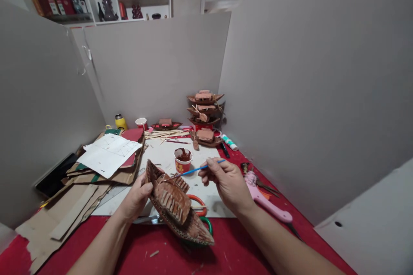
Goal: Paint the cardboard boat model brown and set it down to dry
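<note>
My left hand (137, 195) grips a brown model boat (176, 202) by the side near its far end, holding it tilted above the table. The boat looks made of corrugated cardboard, with a curved, partly brown-coated roof. In my right hand (224, 180) is a thin blue paintbrush (201, 168), pinched between thumb and fingers. Its tip meets the boat at the far edge of the roof. Just beyond the boat stands a red and white paper cup (183, 161), its inside smeared with dark brown paint. Orange- and green-handled scissors (206, 223) lie partly hidden beneath the boat.
Several finished-looking model boats (205, 109) are stacked at the back right. Flattened cardboard (77, 206) and a drawn paper sheet (111, 154) lie left. Thin wooden sticks (167, 134) are spread at the back. A pink glue gun (271, 206) rests right, beside a grey partition (306, 94).
</note>
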Available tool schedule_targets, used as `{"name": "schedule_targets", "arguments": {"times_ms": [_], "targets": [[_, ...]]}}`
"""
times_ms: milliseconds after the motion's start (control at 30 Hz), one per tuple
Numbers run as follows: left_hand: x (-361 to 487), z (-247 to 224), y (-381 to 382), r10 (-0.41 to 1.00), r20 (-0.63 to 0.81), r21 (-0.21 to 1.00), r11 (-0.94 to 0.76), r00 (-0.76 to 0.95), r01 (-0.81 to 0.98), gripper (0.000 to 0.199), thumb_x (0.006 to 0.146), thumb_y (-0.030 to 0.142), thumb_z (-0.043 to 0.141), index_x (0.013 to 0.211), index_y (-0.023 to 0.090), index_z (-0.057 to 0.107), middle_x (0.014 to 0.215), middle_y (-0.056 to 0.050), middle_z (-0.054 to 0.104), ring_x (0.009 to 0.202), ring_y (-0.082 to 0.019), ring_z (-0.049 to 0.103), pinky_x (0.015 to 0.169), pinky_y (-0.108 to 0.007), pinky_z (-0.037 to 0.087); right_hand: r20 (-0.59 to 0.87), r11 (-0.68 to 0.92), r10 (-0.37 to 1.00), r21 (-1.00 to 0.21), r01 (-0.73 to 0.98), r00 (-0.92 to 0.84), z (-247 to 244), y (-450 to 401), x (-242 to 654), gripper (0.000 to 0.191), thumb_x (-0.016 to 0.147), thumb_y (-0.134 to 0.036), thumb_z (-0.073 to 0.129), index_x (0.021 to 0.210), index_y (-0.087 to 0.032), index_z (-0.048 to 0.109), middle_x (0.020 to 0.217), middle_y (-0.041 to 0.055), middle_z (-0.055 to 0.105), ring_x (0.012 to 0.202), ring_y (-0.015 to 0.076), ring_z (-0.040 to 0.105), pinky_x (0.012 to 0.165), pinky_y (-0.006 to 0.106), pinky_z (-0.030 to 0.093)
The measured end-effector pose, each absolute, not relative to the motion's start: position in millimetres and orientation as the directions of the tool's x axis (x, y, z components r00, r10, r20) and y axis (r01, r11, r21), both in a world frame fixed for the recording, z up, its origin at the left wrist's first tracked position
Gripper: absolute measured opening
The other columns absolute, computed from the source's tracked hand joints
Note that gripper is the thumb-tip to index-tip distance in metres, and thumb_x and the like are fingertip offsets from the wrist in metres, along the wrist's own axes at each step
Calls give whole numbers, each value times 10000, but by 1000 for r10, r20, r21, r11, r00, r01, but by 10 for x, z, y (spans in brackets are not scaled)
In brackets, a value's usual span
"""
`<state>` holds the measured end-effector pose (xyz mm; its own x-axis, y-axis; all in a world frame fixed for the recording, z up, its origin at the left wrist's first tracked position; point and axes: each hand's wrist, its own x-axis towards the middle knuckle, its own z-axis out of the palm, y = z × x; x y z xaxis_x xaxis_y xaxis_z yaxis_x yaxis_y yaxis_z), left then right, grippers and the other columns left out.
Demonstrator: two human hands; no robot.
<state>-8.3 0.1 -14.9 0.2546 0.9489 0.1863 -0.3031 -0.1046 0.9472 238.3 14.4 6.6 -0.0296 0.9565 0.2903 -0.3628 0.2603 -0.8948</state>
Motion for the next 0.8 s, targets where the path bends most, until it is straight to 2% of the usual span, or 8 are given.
{"name": "schedule_targets", "arguments": {"times_ms": [167,333,500,667,800], "targets": [[-79,-175,15,949,164,953,-83,268,-290,600,640,559,809,1094,186,687,978,-65,682,958,-252,595,882,-340,442,301,253,947,-913,-321,-111,50,139,2379,394,816,-516,733,667,-153,712,624,50,723,499,108,613,500,221,504],[-94,-203,27,952,160,956,-84,262,-281,634,625,591,807,1090,176,687,1020,-87,682,983,-275,590,885,-351,437,291,262,956,-907,-329,-40,54,155,2393,397,796,-536,743,673,-159,717,641,57,735,490,110,604,485,227,500],[-81,-173,9,949,169,957,-92,267,-277,593,645,557,804,1088,182,683,987,-75,674,960,-265,589,874,-347,435,311,263,942,-916,-302,-123,52,123,2391,391,825,-516,725,674,-156,715,631,50,723,504,109,614,508,226,503],[-75,-167,3,952,164,957,-90,257,-276,600,647,555,804,1097,177,682,994,-76,673,972,-267,584,880,-345,431,324,293,944,-911,-289,-66,92,134,2404,407,798,-544,736,682,-154,722,622,52,722,493,117,602,487,239,492],[-80,-191,20,948,167,956,-88,271,-281,584,641,544,811,1076,175,688,982,-72,674,948,-261,588,875,-345,433,314,277,943,-924,-265,-109,92,123,2392,407,807,-534,732,666,-153,710,613,54,719,496,122,608,500,247,498]]}}
